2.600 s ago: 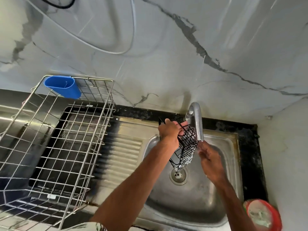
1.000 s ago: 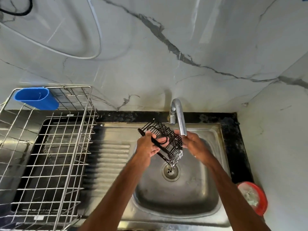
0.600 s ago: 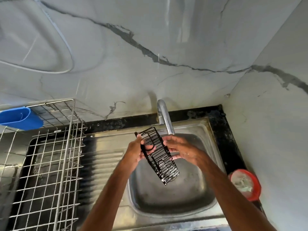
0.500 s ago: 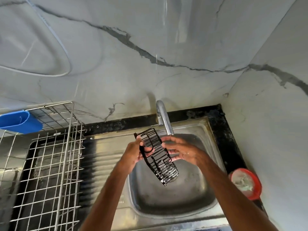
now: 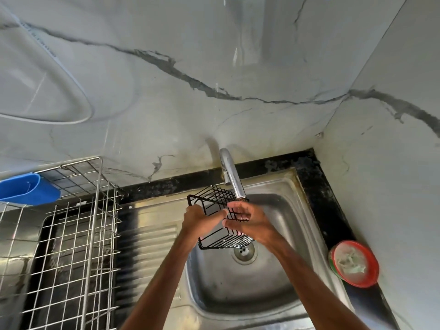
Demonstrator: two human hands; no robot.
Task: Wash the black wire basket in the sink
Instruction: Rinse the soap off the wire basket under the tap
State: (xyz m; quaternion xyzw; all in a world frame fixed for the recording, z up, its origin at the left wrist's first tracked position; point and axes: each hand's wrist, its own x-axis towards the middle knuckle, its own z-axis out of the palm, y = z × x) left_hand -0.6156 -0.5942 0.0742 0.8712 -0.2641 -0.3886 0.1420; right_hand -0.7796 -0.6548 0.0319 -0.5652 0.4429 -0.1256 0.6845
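The black wire basket (image 5: pixel 215 198) is held tilted over the steel sink (image 5: pixel 281 225), right under the spout of the chrome tap (image 5: pixel 230 175). My left hand (image 5: pixel 198 221) grips the basket's left side. Spread fingers of my right hand (image 5: pixel 250 221) press on its right side and wires. The basket's lower end hangs just above the drain (image 5: pixel 243 252). Both hands hide the basket's middle. Whether water runs from the tap cannot be told.
A steel wire dish rack (image 5: pixel 78 246) stands on the drainboard at the left, with a blue plastic holder (image 5: pixel 26 189) on its back corner. A red-rimmed bowl (image 5: pixel 354 263) sits on the black counter edge at the right. Marble walls close in behind and to the right.
The basket has turned and come up under the tap spout, its lower end now over the drain. My right hand has closed in onto its wires. The camera view shifted slightly.
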